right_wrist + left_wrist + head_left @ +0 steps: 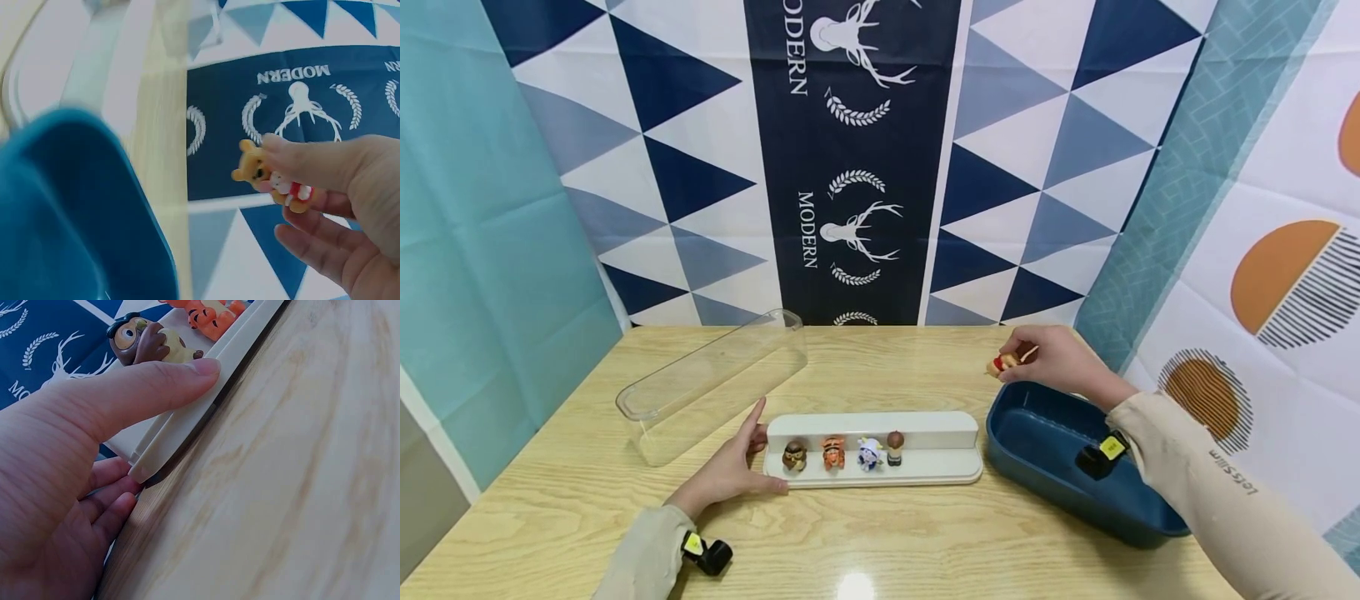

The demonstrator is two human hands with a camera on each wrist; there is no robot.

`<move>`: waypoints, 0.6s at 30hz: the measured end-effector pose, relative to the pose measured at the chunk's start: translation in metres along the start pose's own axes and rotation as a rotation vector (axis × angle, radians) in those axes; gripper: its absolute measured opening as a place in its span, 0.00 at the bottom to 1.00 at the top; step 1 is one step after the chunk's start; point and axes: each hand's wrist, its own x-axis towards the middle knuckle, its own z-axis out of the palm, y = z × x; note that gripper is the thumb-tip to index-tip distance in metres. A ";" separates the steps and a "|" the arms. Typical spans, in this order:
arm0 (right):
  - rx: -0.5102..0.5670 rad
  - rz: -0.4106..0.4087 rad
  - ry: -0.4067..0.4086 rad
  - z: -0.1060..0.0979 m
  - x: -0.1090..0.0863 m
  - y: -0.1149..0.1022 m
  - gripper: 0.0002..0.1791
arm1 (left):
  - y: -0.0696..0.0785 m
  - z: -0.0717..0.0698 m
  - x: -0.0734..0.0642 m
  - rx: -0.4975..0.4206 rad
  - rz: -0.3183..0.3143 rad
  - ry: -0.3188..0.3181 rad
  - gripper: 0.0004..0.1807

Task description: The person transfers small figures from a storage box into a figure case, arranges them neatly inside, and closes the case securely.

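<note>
A white two-step display stand [942, 468] lies across the table, with a row of small figurines on its lower step: an owl [794, 456], an orange striped tiger [832, 453], a white-and-blue figure [870, 454] and a brown-haired one [895, 448]. My left hand [730, 471] holds the stand's left end, its thumb along the front rim beside the owl and its other fingers round the end. Above the far end of a dark blue bin [1075, 508], my right hand [1060, 360] pinches a yellow bear figurine [253, 165] with red on it between thumb and fingers.
A clear plastic cover [715, 392] lies at an angle behind the stand on the left. The blue bin stands close to the stand's right end, under my right forearm. Patterned cloth [857, 167] hangs at the table's [775, 550] back edge.
</note>
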 end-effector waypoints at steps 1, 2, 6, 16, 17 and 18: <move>0.040 0.032 0.011 0.001 0.000 -0.001 0.14 | 0.000 0.000 0.000 -0.001 -0.003 0.000 0.75; 0.087 0.066 0.022 0.002 0.000 -0.001 0.14 | 0.000 0.000 0.000 -0.003 -0.006 -0.001 0.75; 0.345 0.171 0.061 0.009 0.000 -0.002 0.18 | 0.000 0.001 0.000 -0.010 -0.014 -0.002 0.75; 1.132 0.270 0.065 0.039 -0.005 -0.007 0.07 | 0.000 0.001 0.002 -0.018 0.006 -0.003 0.75; 1.182 0.283 0.065 0.043 -0.007 -0.009 0.08 | 0.000 0.001 0.003 -0.017 0.007 -0.003 0.75; 1.221 0.294 0.064 0.046 -0.008 -0.011 0.09 | 0.000 0.001 0.003 -0.017 0.008 -0.002 0.75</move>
